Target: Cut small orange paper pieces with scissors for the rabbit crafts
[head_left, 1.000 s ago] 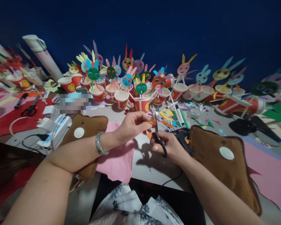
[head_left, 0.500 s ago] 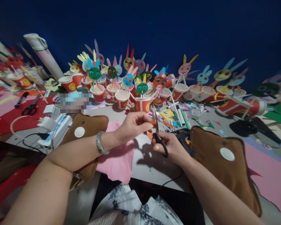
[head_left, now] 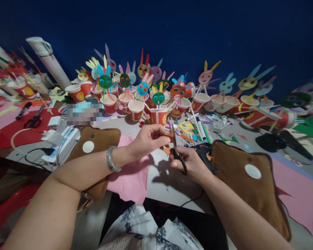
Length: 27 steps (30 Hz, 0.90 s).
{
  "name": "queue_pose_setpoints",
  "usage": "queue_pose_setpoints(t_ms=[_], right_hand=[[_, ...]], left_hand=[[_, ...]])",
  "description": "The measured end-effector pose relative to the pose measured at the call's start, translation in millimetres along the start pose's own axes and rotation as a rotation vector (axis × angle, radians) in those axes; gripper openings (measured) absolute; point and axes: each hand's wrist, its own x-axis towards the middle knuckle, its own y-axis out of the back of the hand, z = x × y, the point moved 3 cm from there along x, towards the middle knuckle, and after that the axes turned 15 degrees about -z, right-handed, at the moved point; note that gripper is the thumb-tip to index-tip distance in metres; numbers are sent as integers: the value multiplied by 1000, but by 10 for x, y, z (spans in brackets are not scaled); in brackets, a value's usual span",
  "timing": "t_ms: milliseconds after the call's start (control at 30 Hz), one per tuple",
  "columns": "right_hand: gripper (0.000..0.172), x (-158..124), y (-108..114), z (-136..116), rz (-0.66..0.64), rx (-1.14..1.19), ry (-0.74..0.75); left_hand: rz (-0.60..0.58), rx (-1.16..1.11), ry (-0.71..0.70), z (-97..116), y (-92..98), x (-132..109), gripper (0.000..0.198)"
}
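Note:
My left hand (head_left: 148, 139) pinches a small orange paper piece (head_left: 170, 136) over the table, a grey bangle on its wrist. My right hand (head_left: 189, 162) grips black-handled scissors (head_left: 177, 151), their blades pointing up against the orange piece. Both forearms rest on brown cushions (head_left: 250, 177). A pink paper sheet (head_left: 131, 178) lies under my left wrist.
Rows of red paper cups with coloured bunny faces on sticks (head_left: 158, 99) fill the back of the table. Paper scraps and markers (head_left: 200, 130) lie right of centre. A second pair of scissors (head_left: 33, 119), a power strip (head_left: 65, 140) and red paper are at the left.
Hardly anything has moved; the scissors and the orange piece stay together, with only a slight shift of the hands.

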Motion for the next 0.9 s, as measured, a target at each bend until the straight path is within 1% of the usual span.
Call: queue_pose_setpoints(t_ms=[233,467,667,900], right_hand=[[53,-1,9,-2,11,-7,13],[55,-2,12,13,10,7,6],[53,-3,14,10,13,13,11],[52,2,8,16,5,29,4]], left_hand=[[-5,-9,-4,-3,0,1,11],[-4,-13,1,5,-2,-4,11],[-8,-10,-5,9,2,-7,11],[18,-14,-4,15,2,-10,8]])
